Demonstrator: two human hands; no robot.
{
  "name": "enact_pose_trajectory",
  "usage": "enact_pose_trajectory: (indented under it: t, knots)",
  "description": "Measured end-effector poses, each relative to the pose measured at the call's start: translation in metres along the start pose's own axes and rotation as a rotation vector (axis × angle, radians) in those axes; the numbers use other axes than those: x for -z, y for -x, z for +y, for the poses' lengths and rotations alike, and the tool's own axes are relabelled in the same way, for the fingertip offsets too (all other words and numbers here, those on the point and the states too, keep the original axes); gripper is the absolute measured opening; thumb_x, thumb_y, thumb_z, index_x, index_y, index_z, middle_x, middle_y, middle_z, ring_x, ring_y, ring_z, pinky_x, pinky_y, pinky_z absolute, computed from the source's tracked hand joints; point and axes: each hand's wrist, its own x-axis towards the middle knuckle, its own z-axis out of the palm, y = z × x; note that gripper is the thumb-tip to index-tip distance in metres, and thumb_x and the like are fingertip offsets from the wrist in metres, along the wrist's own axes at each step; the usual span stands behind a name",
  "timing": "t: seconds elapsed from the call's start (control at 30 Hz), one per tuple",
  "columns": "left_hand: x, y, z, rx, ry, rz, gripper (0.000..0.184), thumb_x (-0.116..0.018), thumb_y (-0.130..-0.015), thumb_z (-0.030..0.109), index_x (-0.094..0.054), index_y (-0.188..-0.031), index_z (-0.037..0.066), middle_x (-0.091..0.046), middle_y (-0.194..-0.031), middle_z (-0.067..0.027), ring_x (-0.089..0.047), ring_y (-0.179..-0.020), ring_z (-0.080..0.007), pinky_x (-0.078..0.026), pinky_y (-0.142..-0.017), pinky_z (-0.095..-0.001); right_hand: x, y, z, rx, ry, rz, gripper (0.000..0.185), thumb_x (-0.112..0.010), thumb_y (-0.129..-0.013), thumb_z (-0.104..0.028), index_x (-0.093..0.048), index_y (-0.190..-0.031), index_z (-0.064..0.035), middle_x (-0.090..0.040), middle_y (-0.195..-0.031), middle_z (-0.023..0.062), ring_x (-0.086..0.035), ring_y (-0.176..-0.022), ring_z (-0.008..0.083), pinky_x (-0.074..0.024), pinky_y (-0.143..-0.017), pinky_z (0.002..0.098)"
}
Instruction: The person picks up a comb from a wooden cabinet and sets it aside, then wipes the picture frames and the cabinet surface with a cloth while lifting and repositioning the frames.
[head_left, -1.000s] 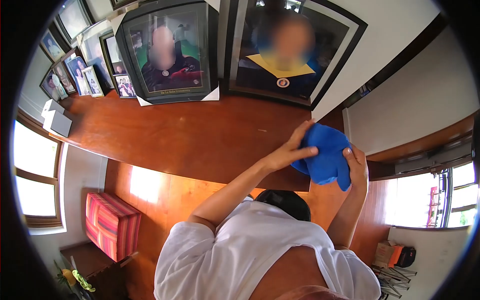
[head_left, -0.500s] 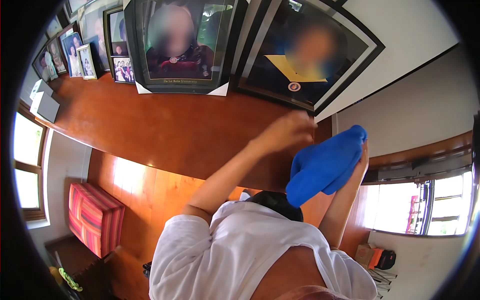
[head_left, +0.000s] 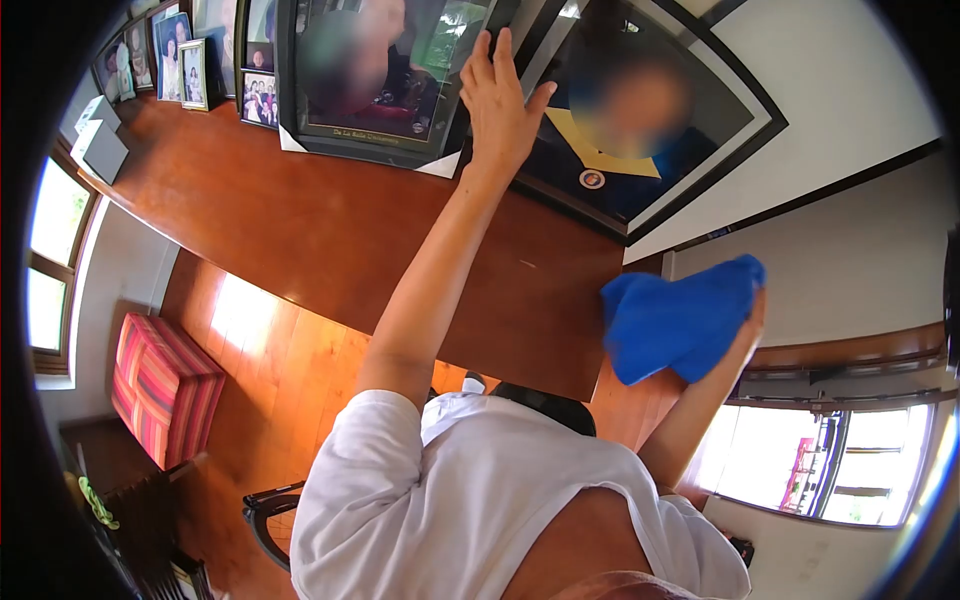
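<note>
My left hand (head_left: 500,110) is raised with its fingers spread, at the right edge of a dark-framed portrait (head_left: 375,140). Whether it touches the frame is hard to tell. Just right of it leans a second large framed portrait (head_left: 610,205) with a black border. My right hand (head_left: 752,318) holds a blue cloth (head_left: 675,315), which hangs past the right end of the brown wooden surface (head_left: 330,235). The cloth covers most of the right fingers.
Several small framed photos (head_left: 194,75) stand at the far left, near a white box (head_left: 100,150). A red striped seat (head_left: 165,390) is on the floor at left. A dark curved chair part (head_left: 265,520) shows beside my white shirt. Windows are on both sides.
My left hand has left the blue cloth and moved up and left to the portraits. My right hand keeps the cloth, now farther right. The view has tilted.
</note>
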Motion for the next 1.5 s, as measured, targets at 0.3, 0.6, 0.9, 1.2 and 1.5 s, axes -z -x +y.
enact_pose_trajectory:
  t: [0.3, 0.6, 0.9, 1.2, 1.5]
  knots:
    - [-0.01, -0.005, -0.003, -0.016, -0.185, 0.026, 0.083, -0.08, -0.077, 0.032, -0.037, -0.144, 0.01, -0.032, -0.145, -0.0237, -0.033, -0.129, -0.0425, -0.03, -0.102, -0.0539, -0.131, 0.14, 0.049, 0.266, 0.693, -0.606, 0.041, -0.073, -0.083, -0.027, -0.064, -0.114, -0.003, -0.06, -0.12, 0.013, -0.057, -0.113, 0.0307, -0.0428, -0.099, 0.0383]
    - [-0.012, -0.013, -0.008, -0.061, -0.17, 0.047, 0.083, -0.083, -0.072, 0.022, -0.04, -0.141, 0.01, -0.029, -0.146, -0.0247, -0.029, -0.132, -0.0434, -0.025, -0.102, -0.0569, -0.154, 0.172, 0.051, 0.543, 1.133, -0.685, 0.063, -0.074, -0.078, -0.041, -0.056, -0.129, -0.0082, -0.044, -0.142, 0.011, -0.04, -0.13, 0.0338, -0.0307, -0.106, 0.0495]
    - [-0.006, -0.008, 0.001, -0.101, -0.285, -0.044, 0.079, -0.073, -0.077, 0.018, -0.036, -0.146, 0.009, -0.026, -0.153, -0.0191, -0.031, -0.135, -0.037, -0.025, -0.106, -0.0564, -0.157, 0.176, 0.054, 0.508, 1.129, -0.648, 0.062, -0.073, -0.079, -0.037, -0.055, -0.13, -0.007, -0.043, -0.144, 0.0107, -0.039, -0.131, 0.0338, -0.0301, -0.105, 0.0506]
    - [-0.006, -0.012, 0.004, -0.173, -0.123, -0.001, 0.079, -0.069, -0.079, 0.011, -0.03, -0.146, -0.002, -0.032, -0.148, -0.0243, -0.042, -0.125, -0.0402, -0.037, -0.102, -0.0475, -0.158, 0.178, 0.052, 0.5, 1.146, -0.655, 0.06, -0.072, -0.081, -0.037, -0.054, -0.13, -0.0079, -0.044, -0.143, 0.0105, -0.039, -0.13, 0.0335, -0.0308, -0.105, 0.0505]
    - [0.001, -0.014, 0.012, -0.237, -0.09, 0.118, 0.065, -0.067, -0.085, 0.009, -0.037, -0.141, -0.002, -0.047, -0.134, -0.0222, -0.055, -0.108, -0.0344, -0.047, -0.088, -0.0381, -0.154, 0.177, 0.054, 0.569, 1.123, -0.676, 0.057, -0.071, -0.083, -0.035, -0.053, -0.131, -0.0088, -0.045, -0.142, 0.0116, -0.041, -0.129, 0.0341, -0.0321, -0.104, 0.05]
